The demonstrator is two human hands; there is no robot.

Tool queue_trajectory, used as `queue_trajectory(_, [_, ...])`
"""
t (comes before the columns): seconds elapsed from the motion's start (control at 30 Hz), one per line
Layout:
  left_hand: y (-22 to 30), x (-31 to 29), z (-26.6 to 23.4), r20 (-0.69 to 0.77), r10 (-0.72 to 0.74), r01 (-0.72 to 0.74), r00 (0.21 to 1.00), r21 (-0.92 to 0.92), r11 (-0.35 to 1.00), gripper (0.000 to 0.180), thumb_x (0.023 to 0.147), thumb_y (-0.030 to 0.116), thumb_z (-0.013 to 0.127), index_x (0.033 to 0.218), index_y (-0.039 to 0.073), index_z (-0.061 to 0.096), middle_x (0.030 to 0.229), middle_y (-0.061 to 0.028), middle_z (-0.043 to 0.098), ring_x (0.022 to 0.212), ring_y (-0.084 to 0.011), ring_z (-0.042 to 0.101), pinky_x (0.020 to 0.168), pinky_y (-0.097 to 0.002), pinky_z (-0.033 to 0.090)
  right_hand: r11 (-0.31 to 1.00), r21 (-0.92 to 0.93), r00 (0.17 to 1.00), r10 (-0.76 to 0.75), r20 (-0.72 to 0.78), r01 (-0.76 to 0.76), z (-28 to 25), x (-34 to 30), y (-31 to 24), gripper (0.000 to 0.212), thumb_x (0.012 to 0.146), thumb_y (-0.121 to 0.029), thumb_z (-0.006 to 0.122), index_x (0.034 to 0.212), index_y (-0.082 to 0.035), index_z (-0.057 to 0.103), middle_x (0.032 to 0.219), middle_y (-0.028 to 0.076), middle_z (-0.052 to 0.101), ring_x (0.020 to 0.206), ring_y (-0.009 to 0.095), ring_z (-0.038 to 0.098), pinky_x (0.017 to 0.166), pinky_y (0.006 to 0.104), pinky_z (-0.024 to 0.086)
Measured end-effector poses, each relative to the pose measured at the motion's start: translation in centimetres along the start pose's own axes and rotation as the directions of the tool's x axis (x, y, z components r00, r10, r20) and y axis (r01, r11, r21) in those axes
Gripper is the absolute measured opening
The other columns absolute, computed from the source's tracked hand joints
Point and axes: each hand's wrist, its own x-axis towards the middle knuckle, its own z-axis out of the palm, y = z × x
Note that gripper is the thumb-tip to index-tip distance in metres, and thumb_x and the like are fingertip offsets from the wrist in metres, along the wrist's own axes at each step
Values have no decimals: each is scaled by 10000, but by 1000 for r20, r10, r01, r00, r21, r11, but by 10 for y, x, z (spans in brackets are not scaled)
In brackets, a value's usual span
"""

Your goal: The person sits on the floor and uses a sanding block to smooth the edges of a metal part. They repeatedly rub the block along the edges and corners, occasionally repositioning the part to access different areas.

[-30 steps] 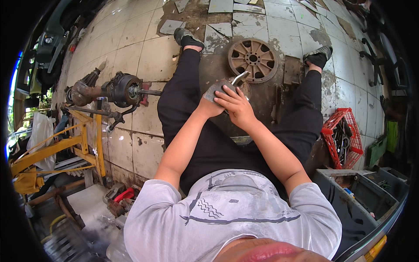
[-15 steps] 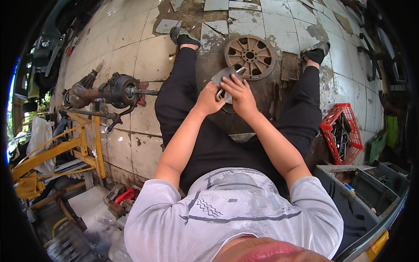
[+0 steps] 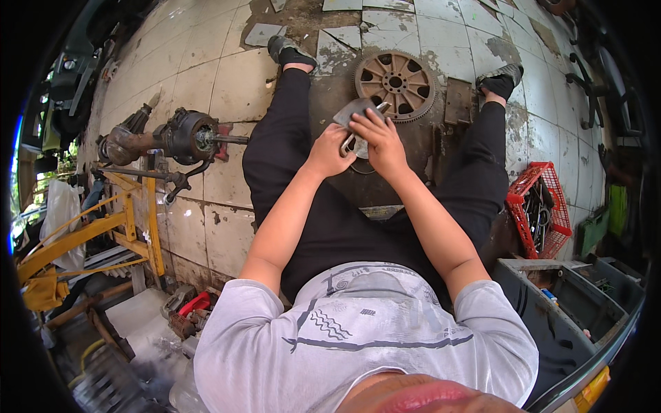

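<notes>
Between my knees, my left hand (image 3: 330, 150) is closed round a metal part with a curved, bright edge (image 3: 348, 145). My right hand (image 3: 382, 143) lies across it, fingers stretched over a grey flat piece (image 3: 352, 112) with rounded corners; its thumb is hidden. A shiny tip pokes out past the right fingers. Whether the flat piece and the curved metal are joined, I cannot tell. Just beyond my hands, a rusty toothed flywheel (image 3: 372, 85) lies on the floor, apart from them.
A brown metal block (image 3: 459, 101) lies right of the flywheel. At my right stand a red plastic basket (image 3: 558, 206) of tools and a grey metal toolbox (image 3: 527, 303). To the left are a rusty axle assembly (image 3: 182, 138) and a yellow frame (image 3: 69, 248). Broken tiles lie far ahead.
The grey flat piece and my right fingers have shifted very slightly. My left hand keeps its grip, and the view has moved a little.
</notes>
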Motion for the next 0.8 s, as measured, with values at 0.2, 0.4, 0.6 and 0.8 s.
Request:
queue_trajectory(0.2, [11, -6, 7, -82, -72, 62, 994, -125, 990, 513, 774, 174, 793, 1257, 19, 718, 1248, -217, 733, 1192, -440, 680, 1029, -489, 573, 997, 0, 994, -74, 83, 74, 1, -27, -22, 585, 932, 63, 632, 1428, -225, 748, 1560, -15, 677, 1556, 311, 526, 1220, 691, 387])
queue_trajectory(0.4, [-4, -1, 6, -11, -11, 12, 1000, 22, 1000, 556, 782, 195, 812, 1304, 36, 705, 1227, -182, 760, 1179, -410, 684, 1011, -473, 590, 1000, -4, 1000, 30, 3, -30, 4, -8, 2, 590, 916, 57, 642, 1421, -226, 752, 1562, -4, 677, 1555, 314, 525, 1215, 690, 388])
queue_trajectory(0.6, [6, -3, 4, -24, -78, 75, 997, -107, 991, 627, 779, 155, 801, 1378, 27, 667, 1267, -201, 738, 1248, -426, 665, 1039, -472, 569, 997, 15, 997, 70, -36, -70, 5, -2, 3, 571, 932, 58, 620, 1412, -218, 759, 1562, -5, 680, 1546, 321, 535, 1214, 688, 386])
queue_trajectory(0.8, [4, -12, 16, -154, 111, -110, 982, 16, 994, 554, 781, 176, 818, 1300, 16, 712, 1173, -168, 766, 1200, -401, 672, 1027, -481, 579, 996, 28, 993, -87, 86, 85, 2, -29, -29, 544, 924, 46, 642, 1394, -202, 762, 1545, -21, 690, 1551, 313, 531, 1208, 696, 391])
